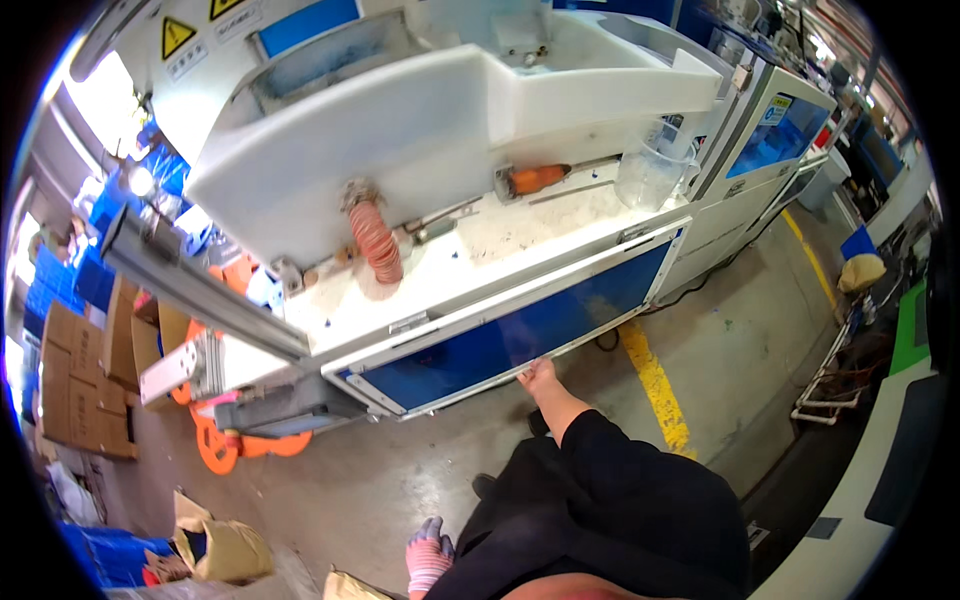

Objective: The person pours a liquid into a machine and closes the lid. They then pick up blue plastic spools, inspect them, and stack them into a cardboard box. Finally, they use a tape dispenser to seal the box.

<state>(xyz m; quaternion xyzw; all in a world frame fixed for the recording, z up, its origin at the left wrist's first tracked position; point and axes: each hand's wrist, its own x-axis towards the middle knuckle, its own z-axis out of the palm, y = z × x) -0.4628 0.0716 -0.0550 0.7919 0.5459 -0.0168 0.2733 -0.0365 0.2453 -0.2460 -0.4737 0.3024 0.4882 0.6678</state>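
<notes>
My bare right hand reaches forward to the lower edge of a blue panel door with a pale metal frame. Its fingers are curled at that edge, partly hidden. The door covers the front of a white machine cabinet. My left hand, in a pink-and-white striped glove with grey fingertips, hangs low by my side. Its fingers are loosely apart, and no object shows in it. On the ledge above the door lie an orange-and-grey power tool and a clear plastic jug. A ribbed pink hose comes down to the ledge.
White basins rise above the ledge. Cardboard boxes and an orange pallet-like frame stand at left. Paper sacks lie at lower left. A yellow floor line runs right of my arm, and a pale machine borders the right.
</notes>
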